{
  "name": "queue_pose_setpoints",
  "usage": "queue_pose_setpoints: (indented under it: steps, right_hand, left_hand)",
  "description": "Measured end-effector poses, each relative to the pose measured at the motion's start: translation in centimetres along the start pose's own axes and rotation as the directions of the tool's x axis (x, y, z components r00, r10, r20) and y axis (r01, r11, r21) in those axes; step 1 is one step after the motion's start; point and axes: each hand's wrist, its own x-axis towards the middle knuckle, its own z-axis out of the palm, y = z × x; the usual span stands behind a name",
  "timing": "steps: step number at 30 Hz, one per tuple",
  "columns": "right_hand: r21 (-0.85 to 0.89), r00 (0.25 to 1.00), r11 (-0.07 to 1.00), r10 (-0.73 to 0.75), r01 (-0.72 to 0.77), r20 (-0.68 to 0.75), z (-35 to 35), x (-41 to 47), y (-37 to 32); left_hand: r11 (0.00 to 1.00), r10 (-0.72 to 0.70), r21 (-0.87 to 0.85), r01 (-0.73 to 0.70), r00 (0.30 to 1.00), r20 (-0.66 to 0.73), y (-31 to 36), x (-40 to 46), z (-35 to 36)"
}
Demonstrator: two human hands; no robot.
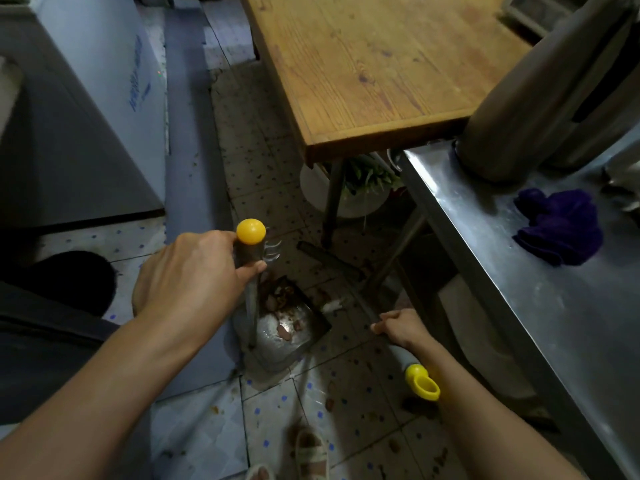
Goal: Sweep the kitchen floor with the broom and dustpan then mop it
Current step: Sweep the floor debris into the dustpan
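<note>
My left hand [194, 271] grips the upright handle of the metal dustpan [287, 337], just below its yellow knob [251, 231]. The pan rests on the tiled floor and holds brown scraps and debris. My right hand [401, 327] holds the broom handle, whose grey grip with a yellow hanging loop [422, 382] sticks out behind my wrist. The broom head [329, 259] lies on the floor under the wooden table, beyond the pan's mouth. A whitish scrap [332, 304] lies between broom head and pan.
A wooden table [363, 64] stands ahead, a steel counter [519, 271] with a purple cloth [561, 225] to the right. A white bowl of greens [360, 188] sits under the table. A white appliance [86, 98] stands left. Brown bits dot the floor [346, 403] near my sandalled foot [311, 452].
</note>
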Motion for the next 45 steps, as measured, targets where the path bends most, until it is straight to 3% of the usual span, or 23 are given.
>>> queue_pose_setpoints:
  steps: [9,14,23,29,33,38,45]
  right_hand:
    - [0.098,0.999,0.995,0.036,-0.035,-0.013,0.0,0.6,-0.5]
    - [0.338,0.994,0.935,0.104,-0.109,0.032,2.0,-1.9,-0.9]
    - [0.676,0.966,0.691,0.189,-0.257,0.175,3.9,-5.0,-6.3]
    - [0.888,0.953,0.346,0.134,-0.302,0.272,4.6,-7.4,-9.7]
    - [0.916,0.948,0.244,0.091,-0.317,0.304,4.9,-7.2,-9.6]
    - [0.921,0.949,0.232,0.117,-0.312,0.293,4.8,-5.6,-10.2]
    - [0.901,0.960,0.346,0.188,-0.262,0.207,3.6,-0.8,-11.6]
  left_hand:
    - [1.000,0.009,-0.003,-0.009,1.000,-0.005,0.2,0.7,0.2]
    - [0.999,0.005,-0.034,-0.005,1.000,0.002,0.2,0.8,-1.3]
    - [0.998,0.020,-0.056,-0.018,0.999,0.032,-1.1,-0.2,-5.1]
    - [0.998,0.049,-0.027,-0.049,0.999,0.016,-2.8,-0.9,-6.9]
    - [0.998,0.066,-0.024,-0.066,0.998,0.015,-3.4,-0.2,-6.9]
    - [0.997,0.073,-0.032,-0.072,0.997,0.034,-2.7,1.9,-6.3]
    - [0.998,0.063,0.001,-0.063,0.998,0.026,-0.7,6.2,-5.6]
